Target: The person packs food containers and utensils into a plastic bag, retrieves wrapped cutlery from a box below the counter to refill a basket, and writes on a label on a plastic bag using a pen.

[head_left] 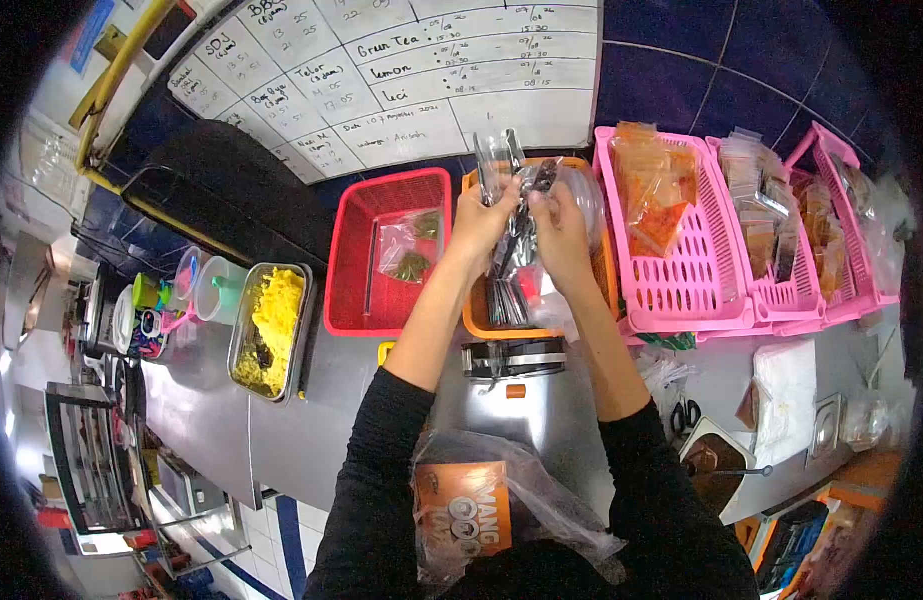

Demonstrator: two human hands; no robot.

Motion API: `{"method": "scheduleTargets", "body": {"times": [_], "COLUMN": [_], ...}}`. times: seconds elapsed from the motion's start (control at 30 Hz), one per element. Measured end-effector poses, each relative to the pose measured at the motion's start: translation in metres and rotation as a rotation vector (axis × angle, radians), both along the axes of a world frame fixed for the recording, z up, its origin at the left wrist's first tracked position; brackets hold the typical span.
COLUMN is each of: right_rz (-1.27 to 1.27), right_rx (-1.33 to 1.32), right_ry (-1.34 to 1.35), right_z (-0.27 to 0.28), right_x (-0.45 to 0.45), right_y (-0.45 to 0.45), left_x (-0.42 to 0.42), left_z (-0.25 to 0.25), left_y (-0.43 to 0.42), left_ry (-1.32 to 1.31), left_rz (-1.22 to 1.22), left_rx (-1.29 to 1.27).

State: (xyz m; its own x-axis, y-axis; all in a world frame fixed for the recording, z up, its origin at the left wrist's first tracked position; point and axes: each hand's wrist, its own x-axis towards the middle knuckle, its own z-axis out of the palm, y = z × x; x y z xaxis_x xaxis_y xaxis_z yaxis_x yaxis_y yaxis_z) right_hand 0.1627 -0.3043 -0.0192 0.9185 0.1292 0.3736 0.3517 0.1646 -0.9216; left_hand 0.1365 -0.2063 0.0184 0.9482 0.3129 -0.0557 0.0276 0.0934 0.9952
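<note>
Bundle of wrapped dark utensils [520,240]: one, upper centre of the frame, over the orange basket [474,318]. You have two hands on it. Your left hand [487,215] is closed narrow around the left side of the bundle; your right hand [562,225] is closed narrow, gripping its upper right side. Pieces overlap in the clear wrapping, so you cannot get an exact count.

Baskets, five in all: one orange; one red basket [347,245] just left of it, holding at least two clear packets with green contents [412,265]; three pink baskets at upper right. The nearest pink basket [692,290] holds a pile of orange packets [657,190], too overlapped to count.

Directly below the orange basket, at centre: one silver container [512,400] with a black rim. Lower centre: one clear plastic bag [552,480] with one orange printed panel [464,508].

Left of centre: one metal tray [300,350] bearing yellow food [279,315]. Right of centre: one pair of scissors [685,416] on the counter [357,390]. Top: one whiteboard [462,90] with handwriting.
</note>
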Motion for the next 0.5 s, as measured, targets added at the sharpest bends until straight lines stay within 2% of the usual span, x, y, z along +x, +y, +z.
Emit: {"method": "scheduleTargets", "body": {"times": [0.03,0.1,0.17,0.2,0.23,0.3,0.33,0.37,0.43,0.47,0.5], "right_rz": [-0.002,-0.068,-0.070,-0.068,-0.072,-0.072,-0.084,-0.093,-0.266,-0.148,-0.178], "right_rx": [0.002,0.074,-0.018,-0.111,-0.110,-0.104,-0.058,-0.058,-0.029,0.009,-0.076], "right_ry": [0.002,0.006,0.053,0.101,0.101,-0.038,-0.018,-0.013,-0.029,-0.057,-0.067], "right_z": [0.002,0.006,0.007,0.006,0.006,0.004,0.018,0.013,0.009,0.013,0.021], "right_x": [-0.001,-0.003,-0.003,-0.004,-0.005,-0.010,-0.027,-0.033,-0.043,-0.048,-0.055], "right_y": [0.000,-0.003,-0.012,-0.016,-0.017,-0.013,-0.010,0.000,0.009,-0.002,-0.009], "left_x": [-0.001,-0.005,-0.001,-0.005,-0.007,-0.008,-0.001,0.002,-0.004,-0.009,-0.018], "left_z": [0.003,0.001,-0.006,-0.004,-0.002,0.001,-0.008,-0.020,-0.016,-0.019,-0.009], "left_y": [-0.006,-0.006,-0.004,-0.009,-0.014,-0.023,-0.020,-0.019,-0.020,-0.020,-0.026], "left_ry": [-0.033,-0.014,-0.042,-0.049,-0.048,-0.086,-0.112,-0.108,-0.341,-0.298,-0.255], "left_rz": [0.083,0.022,-0.096,-0.081,-0.085,-0.197,-0.213,-0.222,-0.255,-0.248,-0.241], "left_rx": [-0.029,0.039,-0.454,-0.249,-0.248,-0.051,0.058,0.057,0.122,0.176,-0.004]}}
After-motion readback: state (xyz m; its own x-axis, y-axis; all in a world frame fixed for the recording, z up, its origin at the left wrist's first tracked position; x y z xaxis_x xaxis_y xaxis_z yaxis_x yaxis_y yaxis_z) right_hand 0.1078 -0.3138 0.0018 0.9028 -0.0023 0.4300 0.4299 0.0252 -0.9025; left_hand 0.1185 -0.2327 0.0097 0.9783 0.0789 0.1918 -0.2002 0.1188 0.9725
